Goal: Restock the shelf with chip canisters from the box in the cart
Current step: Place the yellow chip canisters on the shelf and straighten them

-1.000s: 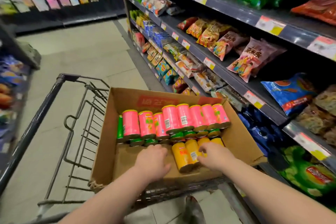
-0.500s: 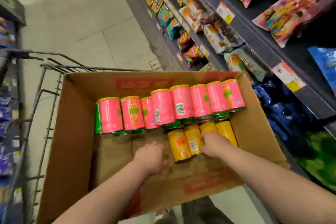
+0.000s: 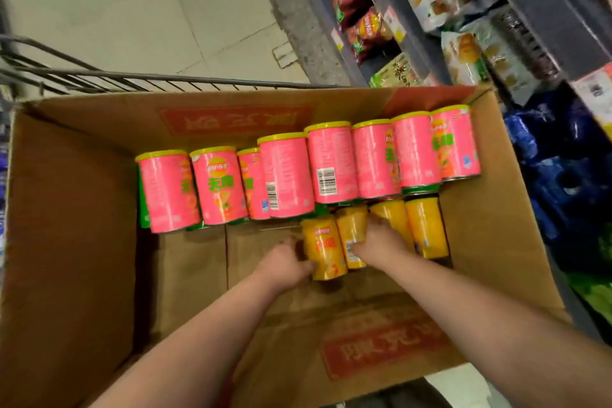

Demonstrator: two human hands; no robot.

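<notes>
Fingers [image 3: 359,247] on canisters [image 3: 326,250], pink row [image 3: 331,166] beyond

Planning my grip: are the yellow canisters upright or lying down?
Lying down: the yellow canisters show their long sides, flat on the cardboard box floor.

Cardboard box [image 3: 73,242] in the cart [image 3: 165,81] holds pink canisters [image 3: 331,166] and yellow canisters [image 3: 425,228], lying flat.

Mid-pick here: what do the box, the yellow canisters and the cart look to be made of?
Box: brown corrugated cardboard, matte; creased fold lines and printed red panels show. Yellow canisters: glossy printed wrap with light streaks, probably over a paperboard tube, though the body itself is hidden. Cart: thin dark metal wire, judging by its slim straight bars and dull sheen.
</notes>
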